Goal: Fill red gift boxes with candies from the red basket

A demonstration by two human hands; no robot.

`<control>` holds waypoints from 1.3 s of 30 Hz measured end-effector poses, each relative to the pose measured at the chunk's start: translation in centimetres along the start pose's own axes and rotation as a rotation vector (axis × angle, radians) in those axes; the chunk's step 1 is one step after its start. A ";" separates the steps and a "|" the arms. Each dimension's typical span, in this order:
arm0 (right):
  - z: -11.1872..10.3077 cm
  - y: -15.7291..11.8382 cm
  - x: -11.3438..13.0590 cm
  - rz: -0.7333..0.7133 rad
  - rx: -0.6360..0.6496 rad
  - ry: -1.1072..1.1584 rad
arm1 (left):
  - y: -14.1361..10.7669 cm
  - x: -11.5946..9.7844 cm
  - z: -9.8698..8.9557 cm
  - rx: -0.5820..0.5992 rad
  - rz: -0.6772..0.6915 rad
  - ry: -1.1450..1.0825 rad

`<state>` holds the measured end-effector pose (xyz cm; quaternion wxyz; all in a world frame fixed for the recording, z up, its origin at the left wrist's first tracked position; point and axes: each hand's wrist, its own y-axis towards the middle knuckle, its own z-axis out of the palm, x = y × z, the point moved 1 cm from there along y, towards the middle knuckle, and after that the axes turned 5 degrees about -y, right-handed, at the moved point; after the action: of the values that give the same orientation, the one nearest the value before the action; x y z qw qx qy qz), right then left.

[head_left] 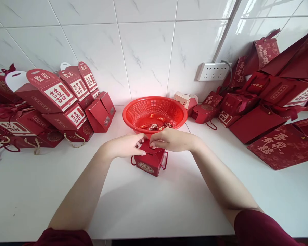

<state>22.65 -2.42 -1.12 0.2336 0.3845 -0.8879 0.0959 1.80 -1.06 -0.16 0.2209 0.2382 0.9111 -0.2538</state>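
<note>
A small dark red gift box (149,164) with a gold round emblem and twisted rope handles stands on the white table in front of me. My left hand (124,147) is at its upper left, thumb in front and fingers bent towards the back of the lid. From the right, my right hand (173,139) reaches over the lid with curled fingers gripping the top flap (156,149). Part of the lid is hidden behind my fingers. Just behind the box is a red plastic basket (128,112), holding several wrapped candies (160,119).
Stacked red gift boxes (59,95) stand on the left. More red boxes and bags (261,119) are piled on the right, near a white power strip (213,71) on the tiled wall. A pale box (182,99) sits beside the basket.
</note>
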 end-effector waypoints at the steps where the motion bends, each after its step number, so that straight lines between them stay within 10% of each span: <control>1: 0.0 0.0 -0.1 0.005 0.005 0.018 | 0.0 -0.1 0.0 0.019 0.005 0.014; 14: 0.7 -0.4 -0.7 -0.036 0.206 0.099 | -0.1 -0.8 1.7 -0.039 0.118 0.185; 23: 4.7 2.7 1.7 -0.256 -0.044 0.187 | -5.0 0.2 4.4 -0.234 -0.079 0.254; 29: 9.1 4.6 2.7 -0.408 -0.487 0.209 | -8.0 5.4 5.4 -0.548 -0.298 0.290; 39: 16.4 6.8 0.7 -0.521 -0.294 -0.092 | -13.7 18.7 1.9 -0.874 -0.803 0.270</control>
<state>11.73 -3.92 -15.05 0.2631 0.5654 -0.7733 -0.1145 -19.88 -6.49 -6.52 0.0678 -0.2069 0.9695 0.1125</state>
